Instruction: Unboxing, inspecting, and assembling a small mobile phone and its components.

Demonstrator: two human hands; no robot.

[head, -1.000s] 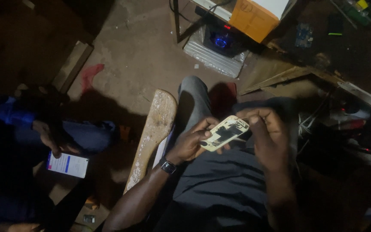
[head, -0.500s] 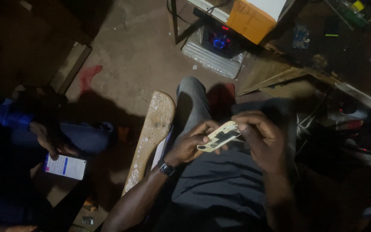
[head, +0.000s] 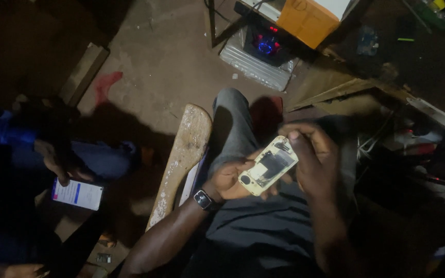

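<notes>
Small pale phone shell [head: 268, 166], flat, rounded corners, dark square inside, lying over lap in grey cloth. Left hand [head: 231, 180] curling under it from 8 o'clock, fingers pressing low end. Right hand [head: 312, 157] closing over top from 2 o'clock, thumb and fingers pinching upper edge. Black watch [head: 202, 200] sitting on left wrist. Rough wooden plank [head: 184, 154] leaning at 9 o'clock. Another person's hand holding glowing phone [head: 77, 193] far at 9 o'clock. Orange box [head: 308, 20] at 12 o'clock.
</notes>
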